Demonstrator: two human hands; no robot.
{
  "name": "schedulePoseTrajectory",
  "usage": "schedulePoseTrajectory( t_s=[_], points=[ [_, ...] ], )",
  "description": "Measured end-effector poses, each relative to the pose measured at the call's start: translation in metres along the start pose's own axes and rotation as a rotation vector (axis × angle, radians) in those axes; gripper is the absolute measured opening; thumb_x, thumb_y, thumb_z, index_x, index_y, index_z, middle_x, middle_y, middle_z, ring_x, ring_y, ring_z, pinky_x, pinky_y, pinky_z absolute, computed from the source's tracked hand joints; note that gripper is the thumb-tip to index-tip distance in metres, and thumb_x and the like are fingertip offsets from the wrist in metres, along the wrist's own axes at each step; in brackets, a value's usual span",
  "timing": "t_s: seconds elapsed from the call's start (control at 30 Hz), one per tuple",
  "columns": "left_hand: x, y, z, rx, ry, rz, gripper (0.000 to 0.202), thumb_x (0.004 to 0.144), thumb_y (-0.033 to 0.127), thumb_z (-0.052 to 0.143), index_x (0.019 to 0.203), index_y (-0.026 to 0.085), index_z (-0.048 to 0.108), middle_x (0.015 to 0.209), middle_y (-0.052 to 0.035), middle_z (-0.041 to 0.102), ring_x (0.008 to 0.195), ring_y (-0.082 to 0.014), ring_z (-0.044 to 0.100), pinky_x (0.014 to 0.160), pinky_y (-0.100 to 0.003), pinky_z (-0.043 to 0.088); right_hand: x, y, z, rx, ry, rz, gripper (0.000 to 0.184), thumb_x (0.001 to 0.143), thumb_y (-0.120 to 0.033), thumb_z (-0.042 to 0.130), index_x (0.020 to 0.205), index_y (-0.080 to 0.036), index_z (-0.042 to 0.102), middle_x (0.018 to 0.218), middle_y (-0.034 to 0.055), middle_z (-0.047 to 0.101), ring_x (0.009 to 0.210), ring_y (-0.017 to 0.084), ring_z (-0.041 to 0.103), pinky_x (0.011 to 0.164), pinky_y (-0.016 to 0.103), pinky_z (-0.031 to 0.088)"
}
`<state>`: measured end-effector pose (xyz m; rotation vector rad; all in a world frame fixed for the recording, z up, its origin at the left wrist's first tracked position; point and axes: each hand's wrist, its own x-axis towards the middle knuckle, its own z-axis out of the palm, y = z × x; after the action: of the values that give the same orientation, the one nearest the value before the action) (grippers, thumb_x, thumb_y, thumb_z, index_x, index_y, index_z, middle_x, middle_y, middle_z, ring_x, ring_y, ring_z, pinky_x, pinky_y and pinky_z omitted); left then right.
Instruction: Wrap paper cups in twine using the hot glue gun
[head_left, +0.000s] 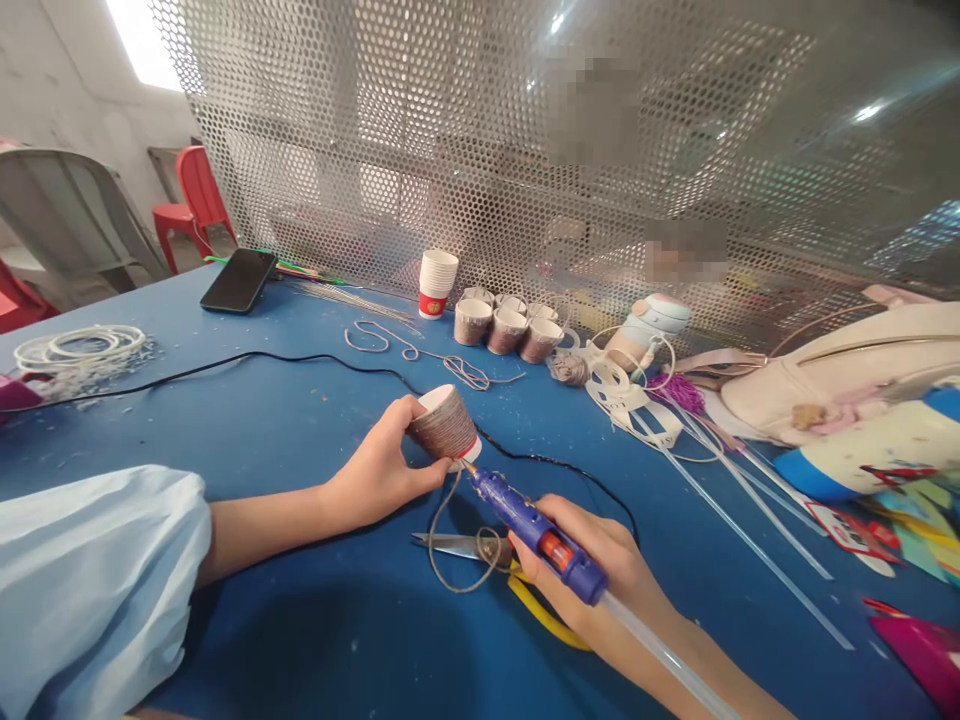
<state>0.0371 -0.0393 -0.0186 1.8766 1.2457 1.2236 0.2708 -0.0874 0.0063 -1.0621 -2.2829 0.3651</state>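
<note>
My left hand (386, 455) is closed around a paper cup (442, 422), tilted on its side edge and wound with grey-brown cord over most of its wall. A white and red band of the cup stays bare near its base. In my right hand (592, 560) is a blue hot glue gun (536, 525), with a clear glue stick (667, 655) sticking out of its back. Its nozzle tip meets the cup near the edge of the winding. A loose tail of cord (459, 590) curls down from the cup over scissors (457, 545) with yellow handles, partly hidden by my right hand.
Several cord-wrapped cups (507, 328) and a stack of paper cups (437, 283) stand at the back by a perforated metal screen (360, 150). A black cable (322, 357) crosses the blue table. Glue sticks (757, 545), ribbon (637, 415) and a bag (817, 370) lie right; a phone (238, 280) lies left.
</note>
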Motion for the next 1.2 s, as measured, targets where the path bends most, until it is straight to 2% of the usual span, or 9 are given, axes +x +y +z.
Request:
schedulePoseTrajectory(
  t_s=[0.13,0.27,0.5,0.67,0.83,1.03,1.2],
  points=[
    [0.000,0.001,0.000,-0.002,-0.004,0.021,0.023,0.074,0.023,0.062,0.087,0.020,0.043,0.088,-0.0017,0.052,0.082,-0.0171,0.051,0.077,-0.033,0.043,0.003,-0.003,0.000,-0.028,0.012,0.014,0.005,0.085,-0.021,0.051,0.081,-0.022,0.053,0.066,0.0012,0.063,0.057,0.014,0.059,0.049,0.023,0.044],
    [-0.001,0.001,0.000,-0.006,-0.001,0.021,0.023,0.073,0.022,0.062,0.086,0.020,0.043,0.087,-0.0014,0.053,0.081,-0.0169,0.052,0.077,-0.032,0.044,0.003,-0.008,-0.005,-0.026,-0.020,0.115,0.005,0.086,-0.023,0.053,0.082,-0.022,0.055,0.071,0.0016,0.066,0.057,0.013,0.060,0.053,0.023,0.047],
    [0.000,0.001,0.000,0.001,-0.010,0.022,0.023,0.074,0.024,0.063,0.087,0.020,0.044,0.089,-0.0024,0.053,0.083,-0.0174,0.052,0.078,-0.033,0.044,0.001,-0.004,0.001,-0.031,0.030,0.044,0.006,0.085,-0.023,0.052,0.080,-0.022,0.054,0.065,0.0005,0.063,0.052,0.013,0.058,0.046,0.023,0.042],
    [0.000,-0.001,0.000,-0.007,-0.012,0.021,0.024,0.074,0.023,0.063,0.088,0.020,0.043,0.089,-0.0019,0.052,0.083,-0.0173,0.052,0.078,-0.032,0.044,0.002,-0.006,-0.004,0.004,0.003,0.174,0.006,0.085,-0.022,0.053,0.080,-0.022,0.056,0.066,0.0003,0.064,0.054,0.013,0.059,0.051,0.023,0.047],
    [-0.001,-0.003,0.000,-0.011,-0.024,0.027,0.024,0.075,0.025,0.063,0.088,0.020,0.043,0.089,-0.0022,0.053,0.084,-0.0176,0.052,0.078,-0.032,0.045,0.003,-0.010,-0.007,-0.002,-0.028,0.139,0.007,0.084,-0.023,0.053,0.078,-0.022,0.056,0.067,0.0015,0.064,0.056,0.014,0.060,0.050,0.023,0.047],
    [-0.002,-0.004,0.000,-0.033,-0.028,0.008,0.025,0.074,0.025,0.063,0.089,0.020,0.044,0.090,-0.0022,0.054,0.085,-0.0178,0.053,0.079,-0.033,0.046,0.003,-0.006,-0.008,0.051,0.026,0.242,0.010,0.085,-0.025,0.055,0.075,-0.022,0.055,0.061,-0.0023,0.061,0.051,0.012,0.056,0.051,0.023,0.046],
    [-0.001,-0.003,-0.001,-0.051,-0.022,-0.019,0.026,0.073,0.026,0.066,0.087,0.020,0.046,0.087,-0.0009,0.055,0.083,-0.0171,0.055,0.077,-0.032,0.046,0.000,-0.009,-0.001,-0.002,0.024,0.116,0.007,0.084,-0.023,0.054,0.076,-0.022,0.055,0.063,-0.0010,0.061,0.051,0.012,0.056,0.048,0.023,0.043]
  ],
)
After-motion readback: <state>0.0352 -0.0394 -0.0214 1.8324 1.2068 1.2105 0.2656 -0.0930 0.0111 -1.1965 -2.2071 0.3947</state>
